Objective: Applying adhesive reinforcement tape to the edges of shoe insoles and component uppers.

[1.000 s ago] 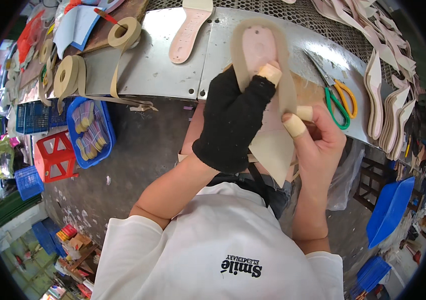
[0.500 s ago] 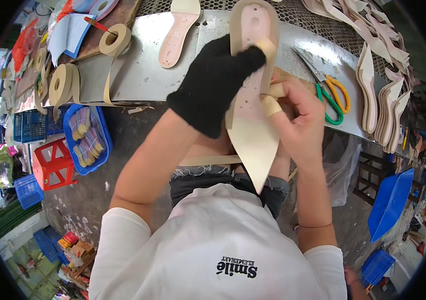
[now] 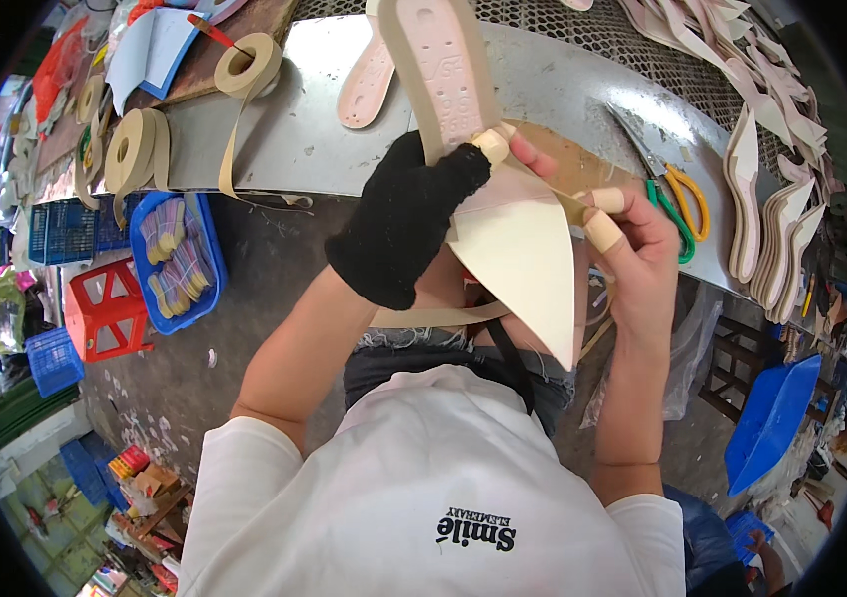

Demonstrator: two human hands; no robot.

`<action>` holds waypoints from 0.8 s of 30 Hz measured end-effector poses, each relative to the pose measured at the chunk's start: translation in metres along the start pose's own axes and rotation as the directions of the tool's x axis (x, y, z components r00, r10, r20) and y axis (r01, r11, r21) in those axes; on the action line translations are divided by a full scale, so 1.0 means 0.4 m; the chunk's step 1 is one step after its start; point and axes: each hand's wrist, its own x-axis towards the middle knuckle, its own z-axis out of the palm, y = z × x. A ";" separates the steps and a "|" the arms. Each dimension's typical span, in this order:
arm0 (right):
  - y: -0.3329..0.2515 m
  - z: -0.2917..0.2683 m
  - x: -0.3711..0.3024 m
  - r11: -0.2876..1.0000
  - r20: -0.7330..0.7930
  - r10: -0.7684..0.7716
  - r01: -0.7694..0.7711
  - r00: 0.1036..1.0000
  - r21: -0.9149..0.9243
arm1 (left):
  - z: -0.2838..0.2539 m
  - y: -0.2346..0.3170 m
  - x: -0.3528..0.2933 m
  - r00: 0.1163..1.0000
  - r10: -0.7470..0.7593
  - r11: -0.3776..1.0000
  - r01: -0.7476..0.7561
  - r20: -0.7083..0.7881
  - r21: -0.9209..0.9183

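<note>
My left hand (image 3: 398,224), in a black glove that leaves the fingertips bare, is closed round the middle of a shoe insole (image 3: 515,257). This insole has a pink heel part with pressed marks, a beige rim and a cream pointed toe directed at my lap. Just right of its waist, my right hand (image 3: 637,244) pinches a narrow beige tape strip (image 3: 569,207) between thumb and forefinger, at the insole's edge. Tan wrapping covers several of my fingertips. More beige tape (image 3: 428,316) hangs across my lap.
Another insole (image 3: 369,85) lies on the metal table (image 3: 309,119). Scissors (image 3: 662,179) with green and orange handles lie at right, beside stacked insoles (image 3: 779,239). Tape rolls (image 3: 249,65) stand at left. Below them are a blue basket (image 3: 206,289) and a red stool (image 3: 95,308).
The insole has turned, its heel swinging left and its toe right. My right hand has shifted right, away from the insole's edge, with the tape strip now stretched between them.
</note>
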 end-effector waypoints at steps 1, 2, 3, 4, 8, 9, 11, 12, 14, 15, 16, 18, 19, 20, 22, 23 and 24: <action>0.001 0.009 -0.007 1.000 -0.037 -0.018 0.018 0.999 -0.005 | 0.003 -0.002 -0.001 0.998 0.056 0.998 -0.056 -0.024 0.018; 0.005 0.018 -0.014 0.999 -0.079 -0.034 0.033 0.996 -0.012 | 0.007 -0.006 -0.003 0.993 0.110 0.994 -0.108 -0.043 0.035; 0.013 0.022 -0.013 0.988 -0.064 -0.142 0.139 0.988 -0.061 | 0.011 -0.012 -0.004 0.993 0.107 0.994 -0.105 -0.041 0.034; 0.009 0.017 -0.013 0.988 -0.069 -0.142 0.138 0.987 -0.063 | 0.015 -0.018 -0.005 0.990 0.121 0.988 -0.113 -0.070 0.101; -0.021 -0.041 -0.004 0.988 0.199 -0.016 0.047 0.980 -0.149 | -0.015 -0.048 0.010 0.999 -0.050 0.999 0.050 0.022 -0.002; -0.028 -0.056 0.006 0.995 0.302 0.089 -0.076 0.949 -0.057 | -0.019 -0.054 0.010 0.998 -0.051 0.999 0.051 0.040 0.000; -0.007 -0.106 0.040 0.947 -0.021 -0.052 0.043 0.998 -0.318 | -0.030 -0.071 0.002 0.959 -0.097 0.883 0.207 0.268 -0.422; 0.002 -0.166 0.052 0.882 -0.180 -0.110 0.012 0.977 -0.471 | -0.059 -0.095 0.002 0.956 -0.149 0.825 0.262 0.254 -0.501; 0.013 -0.285 0.033 0.507 -0.142 -0.259 0.010 0.955 -0.862 | -0.063 -0.085 -0.015 0.846 -0.029 0.644 0.424 0.533 -0.637; 0.013 -0.306 0.027 -0.006 -0.030 -0.349 -0.034 0.937 -0.999 | -0.068 -0.091 -0.016 0.834 -0.022 0.636 0.437 0.551 -0.636; 0.019 -0.311 0.026 -0.010 -0.029 -0.353 -0.035 0.935 -0.999 | -0.057 -0.096 -0.018 0.832 -0.018 0.637 0.437 0.555 -0.635; 0.030 -0.299 0.036 0.013 -0.128 -0.303 -0.131 0.944 -0.991 | -0.019 -0.113 -0.018 0.931 0.081 0.778 0.164 0.355 -0.607; 0.024 -0.294 0.036 0.017 -0.113 -0.304 -0.113 0.946 -0.993 | -0.004 -0.117 -0.018 0.963 0.108 0.782 0.070 0.245 -0.619; 0.018 -0.289 0.031 0.232 -0.216 -0.201 -0.168 0.955 -0.958 | 0.006 -0.118 -0.016 0.979 0.153 0.814 -0.049 0.133 -0.579; 0.017 -0.262 0.002 0.602 -0.230 -0.041 -0.159 0.972 -0.783 | 0.004 -0.103 -0.013 0.989 0.147 0.851 -0.126 0.002 -0.510; 0.020 -0.241 -0.024 0.755 -0.163 -0.022 -0.090 0.986 -0.650 | 0.013 -0.096 -0.010 0.985 0.164 0.844 -0.168 -0.054 -0.509; 0.032 -0.162 -0.051 0.934 -0.221 -0.032 -0.050 0.975 -0.354 | 0.000 -0.102 0.000 0.981 0.185 0.840 -0.187 -0.056 -0.509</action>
